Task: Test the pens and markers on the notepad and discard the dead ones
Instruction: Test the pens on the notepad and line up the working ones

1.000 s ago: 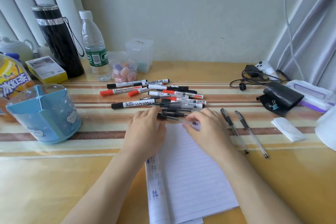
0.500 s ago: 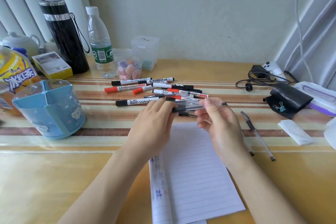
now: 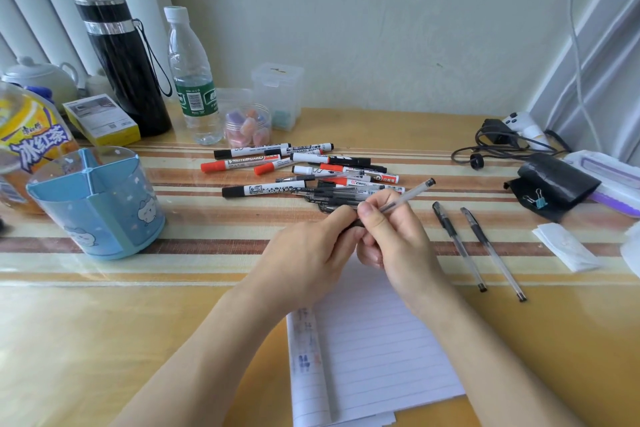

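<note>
Left hand [image 3: 311,253] and right hand [image 3: 398,239] are together, both pinching one pen [image 3: 410,195]. Looks like uncapping; yank too hard and it could fly into the pile [image 3: 311,170].

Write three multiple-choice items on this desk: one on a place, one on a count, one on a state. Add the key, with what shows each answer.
1. Relative to the notepad, the blue pen holder stands:
A. to its right
B. to its left
C. on top of it

2. How many loose pens lie right of the notepad, apart from the pile?
A. one
B. four
C. two

3. The clear pen is:
A. held by the left hand and the right hand
B. lying flat on the table
C. standing in the holder

Key:
1 B, the holder sits near the left edge of the view, on the striped mat.
2 C, two lie side by side, dark caps away from the person.
3 A, fingers of both hands close on it above the notepad's top edge.
</note>
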